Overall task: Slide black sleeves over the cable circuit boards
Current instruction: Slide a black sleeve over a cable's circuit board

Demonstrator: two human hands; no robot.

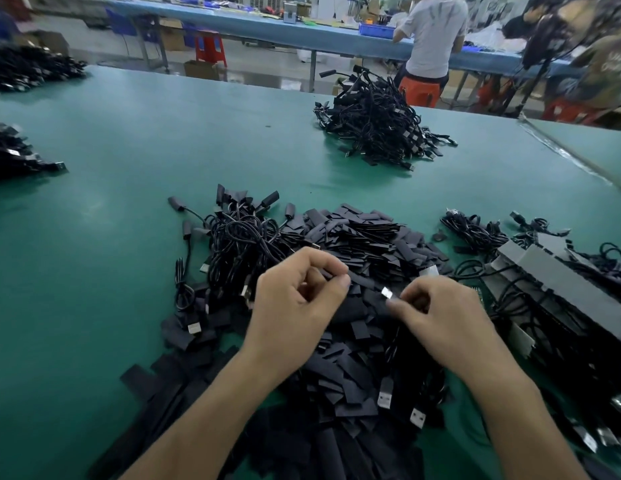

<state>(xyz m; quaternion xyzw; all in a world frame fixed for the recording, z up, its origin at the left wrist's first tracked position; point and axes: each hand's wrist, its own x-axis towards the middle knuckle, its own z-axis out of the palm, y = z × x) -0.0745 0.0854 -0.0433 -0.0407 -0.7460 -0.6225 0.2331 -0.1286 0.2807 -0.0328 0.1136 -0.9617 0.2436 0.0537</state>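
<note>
The flat black tubular sleeve (361,280) is pinched between thumb and forefinger of the left hand (295,306), its free end pointing toward the right hand (437,317). The right hand pinches a thin black cable by its small silver metal end (386,292), just beside the sleeve's mouth and not inside it. Under both hands lies a heap of loose black sleeves (368,237). Left of the left hand sits a tangle of black cables (239,237) on the green table (129,168).
</note>
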